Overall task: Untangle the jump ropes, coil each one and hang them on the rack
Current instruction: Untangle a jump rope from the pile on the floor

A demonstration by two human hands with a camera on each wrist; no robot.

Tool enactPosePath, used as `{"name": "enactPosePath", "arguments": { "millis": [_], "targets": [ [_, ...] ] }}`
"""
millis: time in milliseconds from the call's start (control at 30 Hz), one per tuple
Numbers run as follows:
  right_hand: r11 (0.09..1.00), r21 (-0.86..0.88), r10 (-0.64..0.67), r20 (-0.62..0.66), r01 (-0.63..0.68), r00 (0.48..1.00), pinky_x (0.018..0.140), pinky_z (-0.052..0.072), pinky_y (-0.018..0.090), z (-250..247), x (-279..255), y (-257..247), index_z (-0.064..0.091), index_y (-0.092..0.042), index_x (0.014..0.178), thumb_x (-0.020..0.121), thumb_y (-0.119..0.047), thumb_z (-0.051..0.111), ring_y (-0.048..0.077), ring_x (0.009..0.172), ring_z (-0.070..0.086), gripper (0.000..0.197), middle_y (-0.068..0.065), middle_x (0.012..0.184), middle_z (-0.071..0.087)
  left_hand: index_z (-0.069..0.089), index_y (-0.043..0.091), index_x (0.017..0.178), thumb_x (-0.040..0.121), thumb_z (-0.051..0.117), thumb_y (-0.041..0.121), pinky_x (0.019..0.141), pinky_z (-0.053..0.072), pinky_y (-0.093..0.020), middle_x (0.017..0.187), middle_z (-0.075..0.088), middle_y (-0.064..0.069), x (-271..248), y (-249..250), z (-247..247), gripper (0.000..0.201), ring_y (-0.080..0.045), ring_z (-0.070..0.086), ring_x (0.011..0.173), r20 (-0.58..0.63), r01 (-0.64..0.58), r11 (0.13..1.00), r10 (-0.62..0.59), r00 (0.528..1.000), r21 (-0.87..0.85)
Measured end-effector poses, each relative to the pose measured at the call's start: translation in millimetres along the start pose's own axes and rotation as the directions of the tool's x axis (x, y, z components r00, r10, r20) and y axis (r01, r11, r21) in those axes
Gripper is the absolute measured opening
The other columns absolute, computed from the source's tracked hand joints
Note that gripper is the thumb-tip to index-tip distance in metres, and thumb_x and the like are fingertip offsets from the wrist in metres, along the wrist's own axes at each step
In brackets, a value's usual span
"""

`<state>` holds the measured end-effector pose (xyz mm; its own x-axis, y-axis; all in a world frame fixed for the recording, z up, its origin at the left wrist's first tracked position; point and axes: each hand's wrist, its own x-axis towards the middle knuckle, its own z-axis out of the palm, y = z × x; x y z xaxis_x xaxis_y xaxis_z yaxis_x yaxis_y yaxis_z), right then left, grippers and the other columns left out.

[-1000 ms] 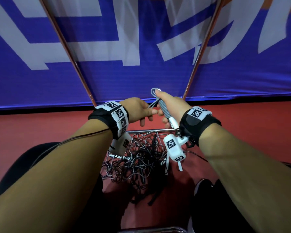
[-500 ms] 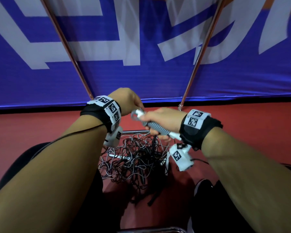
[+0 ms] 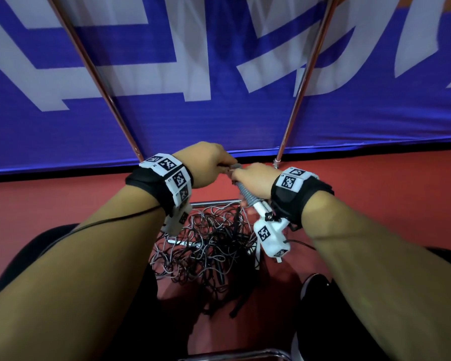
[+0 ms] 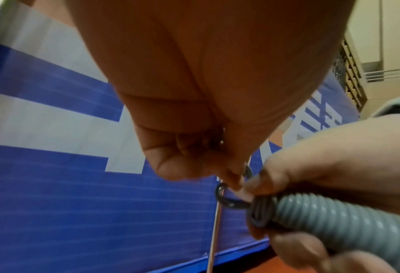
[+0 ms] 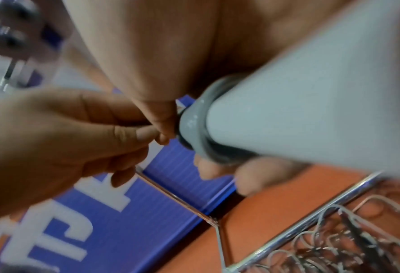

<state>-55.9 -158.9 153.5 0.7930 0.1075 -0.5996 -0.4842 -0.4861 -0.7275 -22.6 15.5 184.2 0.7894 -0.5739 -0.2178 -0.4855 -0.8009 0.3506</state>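
Observation:
My right hand [image 3: 253, 178] grips a grey ribbed jump-rope handle [image 3: 246, 195] with a white end, held above the tangle. In the left wrist view the handle [image 4: 334, 219] shows its ribs and a dark cord loop [image 4: 229, 201] at its tip. My left hand [image 3: 214, 165] pinches that cord [image 5: 147, 129] right at the handle's tip, thumb against fingertips. Below both hands lies a tangled heap of grey and black ropes [image 3: 208, 246] on the rack's bottom frame. Two copper-coloured rack poles [image 3: 305, 76] rise behind.
A chrome bar of the rack base [image 3: 214, 204] crosses just under the hands. A blue banner with white letters [image 3: 219, 74] stands behind the red floor [image 3: 375, 199]. My knees and a black shoe [image 3: 315, 287] flank the heap.
The right hand lowered the handle from upright to a slant pointing left. The left hand rose and came to the handle's tip, where it now pinches the cord.

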Motion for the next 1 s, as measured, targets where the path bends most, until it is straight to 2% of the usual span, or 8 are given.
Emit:
{"name": "enactPosePath", "arguments": {
  "millis": [133, 267, 400, 500, 600, 733, 867, 1000],
  "targets": [
    [0.964, 0.264, 0.042, -0.016, -0.036, 0.999, 0.059, 0.061, 0.039, -8.9, 2.7, -4.7, 0.066, -0.009, 0.110, 0.097, -0.032, 0.061, 0.022, 0.053, 0.065, 0.027, 0.006, 0.075, 0.067, 0.063, 0.036, 0.144, 0.110, 0.052, 0.034, 0.102, 0.043, -0.031, 0.115, 0.059, 0.006, -1.7, 3.6, 0.3, 0.036, -0.010, 0.057, 0.102, -0.067, 0.036, 0.976, -0.051, 0.996, -0.214],
    [0.883, 0.466, 0.008, 0.093, -0.051, 0.996, 0.059, 0.055, 0.035, -15.0, 2.4, -4.7, 0.065, -0.017, 0.106, 0.089, -0.053, 0.061, 0.024, 0.055, 0.060, 0.040, 0.005, 0.075, 0.062, 0.075, 0.046, 0.123, 0.104, 0.063, 0.032, 0.086, 0.057, -0.035, 0.106, 0.073, 0.014, -3.4, 0.0, -3.0, 0.026, -0.012, 0.068, 0.081, -0.140, 0.082, 0.876, -0.167, 0.976, -0.476],
    [0.898, 0.438, -0.057, 0.009, 0.047, 0.998, 0.060, 0.056, 0.037, -11.9, 5.3, -5.6, 0.068, -0.015, 0.112, 0.089, -0.083, 0.060, 0.021, 0.055, 0.059, 0.072, 0.004, 0.075, 0.063, 0.083, 0.020, 0.108, 0.098, 0.073, 0.015, 0.079, 0.057, -0.021, 0.100, 0.081, -0.003, -4.2, 6.4, -6.3, 0.016, -0.008, 0.069, 0.081, -0.137, 0.074, 0.623, -0.283, 0.949, -0.778],
    [0.887, 0.453, -0.076, -0.051, 0.091, 0.996, 0.061, 0.057, 0.037, -7.3, 6.6, -7.1, 0.069, -0.016, 0.112, 0.096, -0.074, 0.060, 0.021, 0.054, 0.059, 0.061, 0.005, 0.076, 0.064, 0.074, 0.000, 0.097, 0.091, 0.075, -0.001, 0.083, 0.062, -0.027, 0.097, 0.076, -0.020, -2.2, 10.9, -4.3, 0.006, -0.022, 0.071, 0.086, -0.064, 0.048, 0.274, -0.387, 0.920, -0.961],
    [0.898, 0.423, -0.091, -0.092, 0.121, 0.992, 0.059, 0.057, 0.038, -3.5, 9.9, -7.6, 0.066, -0.017, 0.109, 0.102, -0.063, 0.059, 0.023, 0.054, 0.060, 0.047, 0.006, 0.076, 0.064, 0.063, 0.000, 0.087, 0.090, 0.071, -0.011, 0.078, 0.063, -0.027, 0.087, 0.067, -0.018, 2.8, 9.7, -1.4, 0.014, -0.024, 0.073, 0.084, -0.004, 0.017, 0.041, -0.458, 0.889, -0.999],
    [0.909, 0.380, -0.128, -0.134, 0.170, 0.983, 0.059, 0.057, 0.037, -2.1, 10.5, -6.8, 0.063, -0.019, 0.115, 0.107, -0.049, 0.055, 0.024, 0.054, 0.060, 0.032, 0.006, 0.075, 0.063, 0.062, -0.005, 0.094, 0.090, 0.073, -0.009, 0.077, 0.063, -0.025, 0.098, 0.065, -0.023, 5.0, 8.3, 3.6, 0.012, -0.025, 0.074, 0.091, 0.016, -0.007, -0.046, -0.495, 0.869, -0.999],
    [0.919, 0.313, -0.195, -0.163, 0.239, 0.967, 0.061, 0.057, 0.042, -1.2, 10.0, -4.4, 0.059, -0.036, 0.117, 0.107, -0.048, 0.052, 0.028, 0.060, 0.063, 0.018, 0.010, 0.082, 0.065, 0.067, -0.003, 0.110, 0.090, 0.076, -0.004, 0.077, 0.063, -0.028, 0.105, 0.077, -0.018, 6.1, 4.2, 8.9, 0.022, -0.024, 0.079, 0.091, 0.048, 0.006, -0.077, -0.558, 0.829, -0.997],
    [0.928, 0.267, -0.211, -0.196, 0.259, 0.958, 0.060, 0.057, 0.039, -1.4, 7.2, -2.3, 0.060, -0.040, 0.116, 0.107, -0.047, 0.052, 0.028, 0.062, 0.064, 0.014, 0.010, 0.083, 0.066, 0.071, 0.000, 0.116, 0.095, 0.073, 0.000, 0.079, 0.065, -0.031, 0.104, 0.080, -0.016, 6.5, 6.1, 10.2, 0.021, -0.023, 0.079, 0.090, 0.075, 0.014, -0.112, -0.562, 0.824, -0.994]
  ]
}}
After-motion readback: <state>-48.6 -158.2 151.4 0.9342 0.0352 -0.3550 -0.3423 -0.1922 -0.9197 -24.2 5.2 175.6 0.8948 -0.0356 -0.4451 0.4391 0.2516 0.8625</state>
